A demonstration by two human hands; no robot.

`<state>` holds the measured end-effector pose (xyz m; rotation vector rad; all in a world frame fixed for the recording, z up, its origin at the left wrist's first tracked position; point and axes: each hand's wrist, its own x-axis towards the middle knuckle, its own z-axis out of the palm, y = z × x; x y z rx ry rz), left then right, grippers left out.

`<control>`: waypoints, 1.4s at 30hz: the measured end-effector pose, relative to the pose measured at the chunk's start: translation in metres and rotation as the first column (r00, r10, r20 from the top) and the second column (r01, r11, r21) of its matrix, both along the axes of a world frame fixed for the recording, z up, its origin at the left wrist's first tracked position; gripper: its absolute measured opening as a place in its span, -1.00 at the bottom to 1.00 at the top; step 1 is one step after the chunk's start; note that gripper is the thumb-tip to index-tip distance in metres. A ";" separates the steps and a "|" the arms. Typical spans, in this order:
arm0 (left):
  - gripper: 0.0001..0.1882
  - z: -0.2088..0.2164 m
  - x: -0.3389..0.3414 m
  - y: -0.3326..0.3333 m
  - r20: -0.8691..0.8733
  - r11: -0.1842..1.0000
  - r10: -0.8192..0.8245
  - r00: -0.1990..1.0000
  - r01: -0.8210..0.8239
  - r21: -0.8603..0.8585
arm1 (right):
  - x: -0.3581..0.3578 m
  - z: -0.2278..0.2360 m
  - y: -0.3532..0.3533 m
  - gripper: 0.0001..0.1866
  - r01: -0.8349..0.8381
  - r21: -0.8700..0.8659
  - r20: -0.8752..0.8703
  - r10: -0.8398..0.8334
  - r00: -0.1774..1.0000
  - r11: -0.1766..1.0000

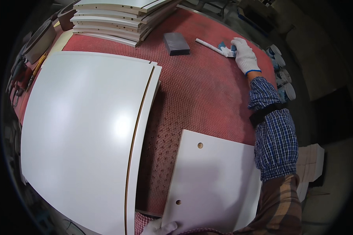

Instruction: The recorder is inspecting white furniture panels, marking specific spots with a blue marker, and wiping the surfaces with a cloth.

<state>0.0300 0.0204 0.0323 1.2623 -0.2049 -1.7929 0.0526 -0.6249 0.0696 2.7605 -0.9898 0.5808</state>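
My right hand, in a white knit glove with a blue cuff edge, reaches far across the red table. Its fingers are curled on a small blue-and-white thing whose kind I cannot make out. A slim white stick lies against that thing's left side. At the bottom edge, my left hand, also gloved, has its thumb over the near corner of a white panel with two round holes; its other fingers are mostly hidden. A large white panel with a brown groove along its right side lies to the left.
A dark grey block rests on the red mesh-textured table top. Behind it stands a stack of white panels with drilled edges. Several small tubs stand past the right edge. Tools lie at the far left.
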 end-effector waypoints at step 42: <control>-0.33 -0.017 0.015 -0.026 -0.042 1.000 -0.018 0.999 0.018 0.012 | -0.004 0.006 0.239 -0.58 -0.696 0.364 0.003 0.747 0.665 0.619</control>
